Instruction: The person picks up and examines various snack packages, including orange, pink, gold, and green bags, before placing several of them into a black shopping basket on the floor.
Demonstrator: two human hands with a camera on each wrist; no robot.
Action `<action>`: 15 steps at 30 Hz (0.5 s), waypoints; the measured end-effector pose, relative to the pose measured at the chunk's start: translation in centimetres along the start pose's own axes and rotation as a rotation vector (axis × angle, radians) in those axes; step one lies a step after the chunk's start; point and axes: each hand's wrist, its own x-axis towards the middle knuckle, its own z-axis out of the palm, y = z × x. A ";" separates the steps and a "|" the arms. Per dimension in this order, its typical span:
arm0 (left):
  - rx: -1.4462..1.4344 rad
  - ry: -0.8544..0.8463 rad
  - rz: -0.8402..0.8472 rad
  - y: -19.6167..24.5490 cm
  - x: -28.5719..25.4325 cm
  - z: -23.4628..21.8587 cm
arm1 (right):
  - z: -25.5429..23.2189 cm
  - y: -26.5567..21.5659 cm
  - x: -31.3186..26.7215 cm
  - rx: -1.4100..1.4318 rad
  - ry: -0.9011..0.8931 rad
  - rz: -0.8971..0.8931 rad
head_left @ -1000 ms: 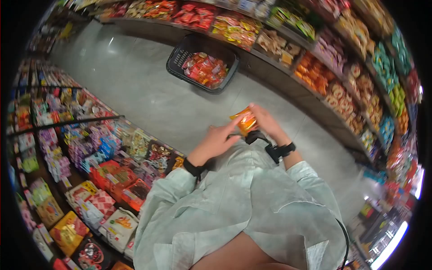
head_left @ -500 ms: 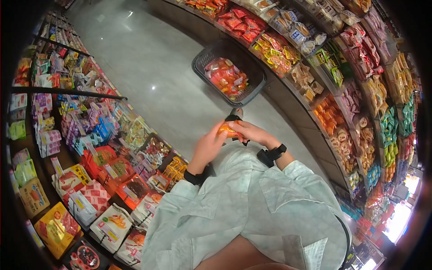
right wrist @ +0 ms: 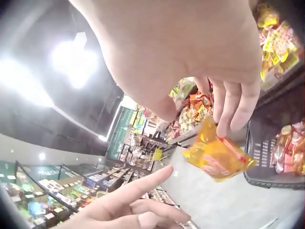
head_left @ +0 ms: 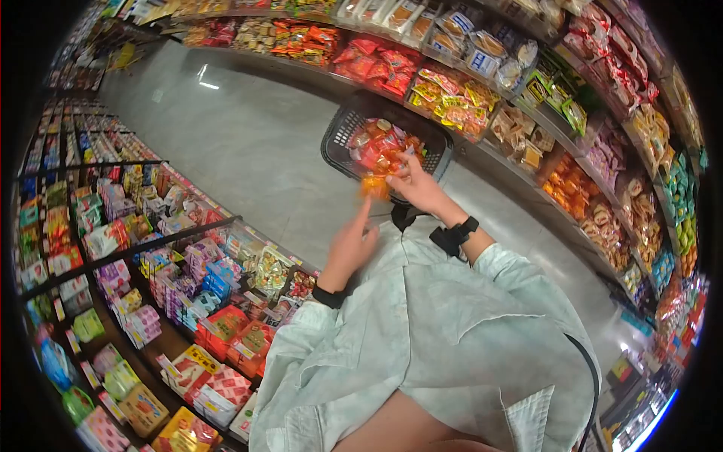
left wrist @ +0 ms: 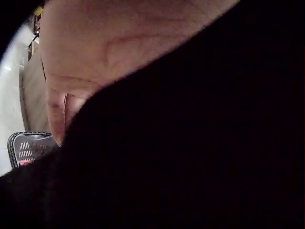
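Observation:
An orange-yellow wrapped packet (head_left: 374, 187) hangs from the fingertips of my right hand (head_left: 423, 188), just in front of the basket's near edge. The right wrist view shows the shiny packet (right wrist: 217, 155) tilted below the fingers of the right hand (right wrist: 186, 52). My left hand (head_left: 351, 247) is beside it, index finger extended toward the packet and the other fingers loosely bent. In the right wrist view a gap separates the left hand (right wrist: 131, 205) from the packet. The left wrist view is mostly dark, with part of the left hand (left wrist: 95, 52) showing.
A dark basket (head_left: 337, 143) holding several red and orange packets stands on the grey floor (head_left: 233, 135) beyond my hands. Snack shelves (head_left: 482, 154) curve along the far and right sides. Racks of packaged sweets (head_left: 218, 331) line the left.
Both hands were together at the packet; the left hand has come away, while the right still holds it, now nearer the basket in view. The head view has shifted.

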 end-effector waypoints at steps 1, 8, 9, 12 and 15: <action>0.051 -0.018 0.036 0.4 1.1 -0.4 | -0.6 0.0 0.3 0.000 0.048 -0.011; -0.009 -0.178 0.270 2.1 8.0 -0.5 | -5.3 2.4 -1.0 -0.038 0.016 0.099; 0.022 -0.191 0.299 1.9 9.3 -0.7 | -5.7 2.5 -1.6 -0.040 0.023 0.119; 0.088 -0.266 0.339 2.0 11.7 -1.6 | -6.3 2.6 -3.3 -0.009 0.104 0.177; 0.132 -0.339 0.413 0.9 13.4 -2.5 | -6.6 3.5 -4.9 -0.064 0.224 0.227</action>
